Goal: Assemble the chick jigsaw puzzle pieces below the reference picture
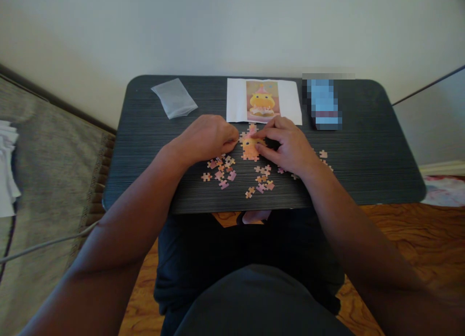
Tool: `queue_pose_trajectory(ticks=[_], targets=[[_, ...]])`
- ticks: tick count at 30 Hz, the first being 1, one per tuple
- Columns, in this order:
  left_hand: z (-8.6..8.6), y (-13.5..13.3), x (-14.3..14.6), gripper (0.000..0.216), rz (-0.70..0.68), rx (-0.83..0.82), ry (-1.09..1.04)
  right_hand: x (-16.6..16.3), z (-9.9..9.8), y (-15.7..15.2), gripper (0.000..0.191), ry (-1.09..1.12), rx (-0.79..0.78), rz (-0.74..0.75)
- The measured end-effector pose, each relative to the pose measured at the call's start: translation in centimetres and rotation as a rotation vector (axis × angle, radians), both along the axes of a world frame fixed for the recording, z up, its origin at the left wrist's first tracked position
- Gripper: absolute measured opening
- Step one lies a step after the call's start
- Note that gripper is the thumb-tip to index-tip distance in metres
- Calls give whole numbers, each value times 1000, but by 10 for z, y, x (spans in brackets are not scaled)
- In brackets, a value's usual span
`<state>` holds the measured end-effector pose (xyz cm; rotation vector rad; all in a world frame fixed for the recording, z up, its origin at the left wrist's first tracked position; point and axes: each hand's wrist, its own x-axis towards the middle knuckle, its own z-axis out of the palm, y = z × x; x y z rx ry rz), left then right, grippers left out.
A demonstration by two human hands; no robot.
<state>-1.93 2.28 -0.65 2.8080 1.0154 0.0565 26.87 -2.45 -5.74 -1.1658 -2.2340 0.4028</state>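
A partly joined jigsaw puzzle [250,149] with a yellow face and pink top lies in the middle of the dark table. At its left edge is my left hand [212,137], its fingers curled together in a pinch; whatever may be in them is hidden. My right hand [286,144] rests over the right side of the puzzle. Its thumb and fingers are apart, their tips touching the joined pieces. Loose puzzle pieces [220,171] lie below my left hand. More pieces [263,178] are scattered nearer the table's front edge, and several, partly covered, lie around my right wrist.
Behind the puzzle lies a white sheet [238,101] with a printed picture of a yellow character in a pink hat. A clear plastic bag [176,99] is at the back left. A blurred blue object [325,103] sits at the back right. A wall borders the table's [374,147] far edge.
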Motion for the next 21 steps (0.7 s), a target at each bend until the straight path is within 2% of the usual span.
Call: queue_pose_trajectory(ticks=[11,21], targets=[[3,0,1,23,14,-78,-20,0,5,-3,29,-45,49,33],[5,-2,4,25,40,-17,33,-8,11,-6,33,-178,120,78]])
